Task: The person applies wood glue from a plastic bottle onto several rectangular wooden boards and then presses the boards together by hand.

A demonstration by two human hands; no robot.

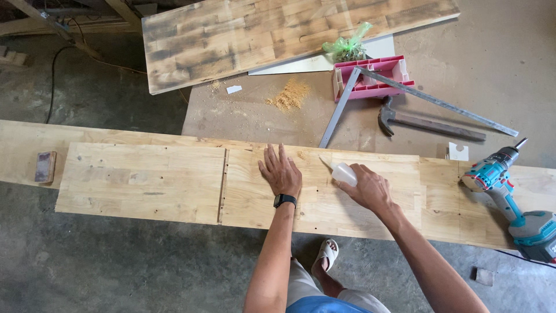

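Surface: I see a bare concrete floor (116, 272), grey and dusty, with a thin brown sheet (243, 116) laid over part of it. A small heap of sawdust (288, 94) sits on that sheet. A black cable (53, 81) trails across the floor at upper left.

Count, boards: two long pale boards (145, 179) lie side by side across the view, the nearer one overlapping the farther; one darker stained board (231, 35) lies at the top.

Count, tools: one teal cordless drill (509, 191) resting on the right end of the pale board; one hammer (428, 123); one metal square (405, 90); one pink plastic tray (370, 78) with a green bag (347, 46) beside it; one sanding block (45, 167) at far left.

Hands: my left hand (282, 172) lies flat on the board, fingers spread, holding nothing; a black watch (285, 200) is on that wrist. My right hand (368, 188) is wrapped around one small white squeeze bottle (341, 172), nozzle pointing left and close to the board surface, just right of the left hand.

One sandalled foot (327, 255) shows below the board edge.
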